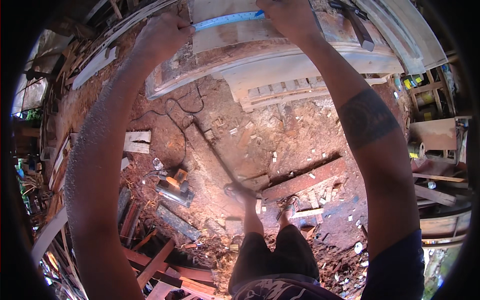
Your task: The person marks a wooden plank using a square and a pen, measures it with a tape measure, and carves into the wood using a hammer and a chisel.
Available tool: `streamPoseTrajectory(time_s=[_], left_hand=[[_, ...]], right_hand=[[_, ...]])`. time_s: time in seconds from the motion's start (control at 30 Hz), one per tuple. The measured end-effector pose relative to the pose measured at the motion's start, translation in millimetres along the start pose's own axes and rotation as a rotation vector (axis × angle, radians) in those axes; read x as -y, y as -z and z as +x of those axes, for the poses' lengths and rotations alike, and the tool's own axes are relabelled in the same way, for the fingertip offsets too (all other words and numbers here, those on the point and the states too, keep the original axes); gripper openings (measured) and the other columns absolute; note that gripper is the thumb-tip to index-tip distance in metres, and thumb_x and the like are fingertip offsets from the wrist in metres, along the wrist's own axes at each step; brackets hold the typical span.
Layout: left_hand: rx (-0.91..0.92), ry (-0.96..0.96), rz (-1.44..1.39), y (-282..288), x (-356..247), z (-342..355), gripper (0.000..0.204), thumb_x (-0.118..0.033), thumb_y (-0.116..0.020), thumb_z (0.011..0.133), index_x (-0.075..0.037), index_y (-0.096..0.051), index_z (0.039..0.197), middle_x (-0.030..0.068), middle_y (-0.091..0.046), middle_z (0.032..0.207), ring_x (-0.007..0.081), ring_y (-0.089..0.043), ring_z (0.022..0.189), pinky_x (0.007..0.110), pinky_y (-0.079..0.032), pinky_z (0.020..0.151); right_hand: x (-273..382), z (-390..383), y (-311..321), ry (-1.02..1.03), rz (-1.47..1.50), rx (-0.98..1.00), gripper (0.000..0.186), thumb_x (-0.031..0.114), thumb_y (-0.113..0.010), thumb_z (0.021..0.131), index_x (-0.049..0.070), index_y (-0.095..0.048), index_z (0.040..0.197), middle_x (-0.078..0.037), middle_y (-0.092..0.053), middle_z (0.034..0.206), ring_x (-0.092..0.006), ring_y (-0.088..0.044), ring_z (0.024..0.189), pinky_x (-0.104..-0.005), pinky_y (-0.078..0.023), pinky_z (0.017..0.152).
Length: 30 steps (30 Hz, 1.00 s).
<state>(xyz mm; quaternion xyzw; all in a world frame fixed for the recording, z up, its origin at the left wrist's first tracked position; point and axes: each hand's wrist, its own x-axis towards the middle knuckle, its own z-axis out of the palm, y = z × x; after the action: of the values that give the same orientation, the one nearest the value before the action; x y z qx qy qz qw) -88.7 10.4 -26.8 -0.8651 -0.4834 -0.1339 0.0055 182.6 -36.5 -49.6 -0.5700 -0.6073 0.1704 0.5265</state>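
A pale blue tape measure blade [227, 20] stretches from hand to hand across a light wooden board [235, 36] at the top of the head view. My left hand [167, 32] is closed, its thumb and finger pinching the blade's left end. At the other end, my right hand [290, 19] has its fingers closed over the blade. A small blue pointed thing sticks out at its fingertips; the rest of it is hidden by the hand. The board lies flat on a wooden workbench [180, 75].
A hammer-like tool with a dark handle [361, 31] lies on the bench at the right. On the dusty floor are an orange and grey power tool [176, 187], a black cord [185, 112], a long plank [305, 178] and scattered offcuts. Timber is piled along both sides.
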Motion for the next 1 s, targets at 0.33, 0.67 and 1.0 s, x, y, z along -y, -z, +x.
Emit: streamPoseTrajectory(time_s=[0.33, 0.67, 1.0], left_hand=[[0.011, 0.045, 0.068, 1.2, -5.0, -3.0, 0.032, -0.037, -0.067, 0.097, -0.01, -0.08, 0.108, 0.015, -0.073, 0.078, 0.0284, -0.071, 0.071, 0.043, -0.055, 0.073], [0.013, 0.041, 0.098, -1.0, -5.7, -3.7, 0.032, -0.039, -0.067, 0.098, -0.013, -0.08, 0.11, 0.0126, -0.072, 0.076, 0.0252, -0.071, 0.07, 0.042, -0.056, 0.073], [-0.021, -0.032, 0.032, 8.0, 7.1, -15.9, 0.036, -0.04, -0.068, 0.097, -0.01, -0.078, 0.114, 0.0143, -0.073, 0.08, 0.027, -0.07, 0.07, 0.042, -0.055, 0.074]], right_hand=[[-1.1, 0.0, -0.8, 0.099, -0.145, -0.018, 0.025, 0.022, -0.065, 0.082, 0.001, -0.057, 0.071, -0.026, -0.059, 0.067, -0.0412, -0.063, 0.066, -0.0504, -0.049, 0.066], [7.3, -3.1, -0.2, -0.061, -0.152, -0.004, 0.025, 0.023, -0.066, 0.081, 0.002, -0.058, 0.07, -0.022, -0.062, 0.066, -0.0368, -0.063, 0.065, -0.0481, -0.049, 0.066], [2.4, -5.4, 23.2, 0.057, 0.171, -0.112, 0.026, 0.014, -0.066, 0.086, 0.005, -0.054, 0.065, -0.009, -0.058, 0.056, -0.0188, -0.056, 0.048, -0.0363, -0.045, 0.049]])
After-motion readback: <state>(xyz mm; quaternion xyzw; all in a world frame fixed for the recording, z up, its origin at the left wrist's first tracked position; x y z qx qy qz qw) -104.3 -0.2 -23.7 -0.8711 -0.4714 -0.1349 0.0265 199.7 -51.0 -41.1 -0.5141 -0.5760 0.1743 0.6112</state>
